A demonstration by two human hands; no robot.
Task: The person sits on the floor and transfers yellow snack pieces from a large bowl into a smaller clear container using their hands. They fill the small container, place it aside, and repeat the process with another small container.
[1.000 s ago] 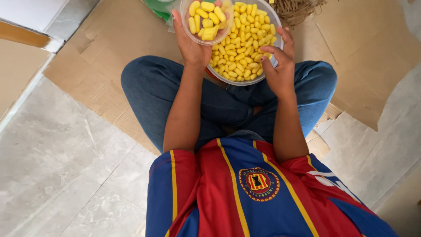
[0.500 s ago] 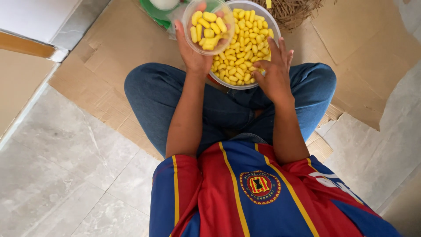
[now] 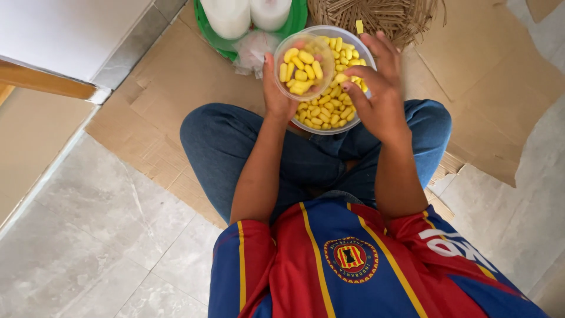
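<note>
Newly visible white rolls (image 3: 247, 15) on cardboard (image 3: 176, 76)

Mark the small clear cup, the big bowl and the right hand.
small clear cup (image 3: 301, 66), head view, on the yellow pieces inside it
big bowl (image 3: 322, 113), head view, on its lower heap of yellow pieces
right hand (image 3: 379, 97), head view, on the back of the hand

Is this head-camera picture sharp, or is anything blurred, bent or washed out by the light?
Head view: soft, even daylight with only faint shadows; the white surface at top left is nearly washed out. The small clear cup in the left hand and the yellow pieces look sharp; the right hand is slightly soft. The wide lens bends the floor tile lines near the edges.
</note>
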